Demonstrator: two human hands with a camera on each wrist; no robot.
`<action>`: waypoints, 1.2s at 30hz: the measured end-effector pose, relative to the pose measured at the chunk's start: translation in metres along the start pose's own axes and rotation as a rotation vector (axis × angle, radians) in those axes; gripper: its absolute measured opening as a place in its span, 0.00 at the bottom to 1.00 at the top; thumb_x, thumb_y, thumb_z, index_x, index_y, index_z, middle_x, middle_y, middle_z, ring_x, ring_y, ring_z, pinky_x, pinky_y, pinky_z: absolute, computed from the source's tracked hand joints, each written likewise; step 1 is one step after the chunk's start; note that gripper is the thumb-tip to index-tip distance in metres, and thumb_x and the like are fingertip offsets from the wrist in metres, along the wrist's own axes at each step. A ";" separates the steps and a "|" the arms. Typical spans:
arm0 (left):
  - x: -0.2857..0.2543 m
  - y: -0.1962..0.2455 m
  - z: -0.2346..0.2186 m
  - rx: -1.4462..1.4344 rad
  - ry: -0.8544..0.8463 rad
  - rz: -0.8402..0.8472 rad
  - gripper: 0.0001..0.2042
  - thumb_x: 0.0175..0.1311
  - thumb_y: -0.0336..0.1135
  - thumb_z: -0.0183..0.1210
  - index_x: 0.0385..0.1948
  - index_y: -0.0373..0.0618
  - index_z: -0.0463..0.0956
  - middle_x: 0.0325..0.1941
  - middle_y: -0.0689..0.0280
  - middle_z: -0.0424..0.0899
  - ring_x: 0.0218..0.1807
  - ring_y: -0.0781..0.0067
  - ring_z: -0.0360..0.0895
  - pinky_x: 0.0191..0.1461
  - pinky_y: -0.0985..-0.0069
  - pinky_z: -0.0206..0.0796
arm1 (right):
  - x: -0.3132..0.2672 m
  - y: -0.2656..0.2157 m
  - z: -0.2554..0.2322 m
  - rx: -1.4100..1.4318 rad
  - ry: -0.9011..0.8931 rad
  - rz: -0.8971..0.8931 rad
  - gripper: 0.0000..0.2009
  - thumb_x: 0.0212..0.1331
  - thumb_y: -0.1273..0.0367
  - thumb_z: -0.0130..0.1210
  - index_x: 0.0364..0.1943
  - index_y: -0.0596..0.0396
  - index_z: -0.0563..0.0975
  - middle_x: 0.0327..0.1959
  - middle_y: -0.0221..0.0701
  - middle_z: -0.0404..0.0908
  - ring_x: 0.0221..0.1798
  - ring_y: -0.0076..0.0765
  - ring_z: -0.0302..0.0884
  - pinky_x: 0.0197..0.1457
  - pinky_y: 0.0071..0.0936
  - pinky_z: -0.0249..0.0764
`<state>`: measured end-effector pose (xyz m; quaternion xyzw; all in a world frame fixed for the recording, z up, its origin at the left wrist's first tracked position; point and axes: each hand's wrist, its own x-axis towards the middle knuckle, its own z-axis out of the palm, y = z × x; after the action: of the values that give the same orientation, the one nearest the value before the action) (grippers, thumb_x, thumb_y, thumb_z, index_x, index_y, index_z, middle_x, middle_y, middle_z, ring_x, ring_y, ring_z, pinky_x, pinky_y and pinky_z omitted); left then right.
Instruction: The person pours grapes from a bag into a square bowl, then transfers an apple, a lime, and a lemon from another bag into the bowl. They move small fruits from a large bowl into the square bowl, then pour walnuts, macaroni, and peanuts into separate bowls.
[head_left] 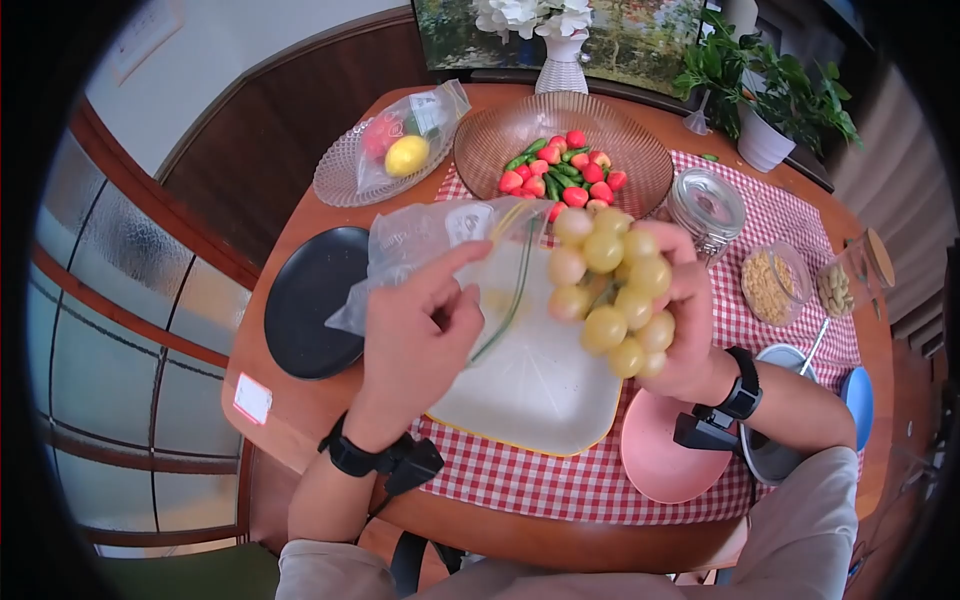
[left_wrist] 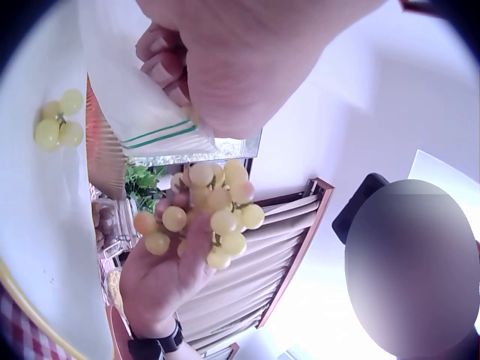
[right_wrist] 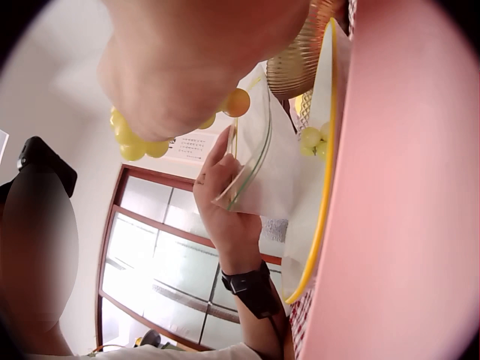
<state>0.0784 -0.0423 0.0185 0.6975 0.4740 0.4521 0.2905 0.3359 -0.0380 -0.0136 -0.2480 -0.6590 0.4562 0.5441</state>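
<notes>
My right hand (head_left: 683,300) grips a bunch of pale green grapes (head_left: 608,280), held up over the white tray (head_left: 530,410) with a yellow rim. In the left wrist view, that bunch (left_wrist: 217,206) rests against the palm and fingers. My left hand (head_left: 415,335) holds a clear zip bag (head_left: 420,240) near its mouth, index finger stretched along it. A green seal strip runs down the bag's open edge, which faces the bunch. On the tray lies a small cluster of grapes (left_wrist: 60,124), hidden behind the bag from above.
A black plate (head_left: 318,300) lies left of the tray, a pink plate (head_left: 672,455) right. Behind stand a glass bowl (head_left: 610,115) of small red and green produce and a glass dish (head_left: 335,170) with bagged fruit. Glass jars (head_left: 706,205) and a peanut container (head_left: 772,285) stand right.
</notes>
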 end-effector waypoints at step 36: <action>-0.023 0.006 0.003 0.190 0.076 0.585 0.14 0.70 0.20 0.57 0.56 0.36 0.78 0.47 0.56 0.87 0.43 0.70 0.84 0.49 0.76 0.75 | 0.047 -0.029 0.053 -0.577 -0.673 0.069 0.28 0.58 0.80 0.59 0.65 0.65 0.70 0.61 0.50 0.76 0.56 0.56 0.82 0.57 0.44 0.81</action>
<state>0.0801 -0.0653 0.0139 0.8110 0.3039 0.4958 0.0635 0.2777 -0.0301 0.0352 -0.2494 -0.8911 0.3267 0.1922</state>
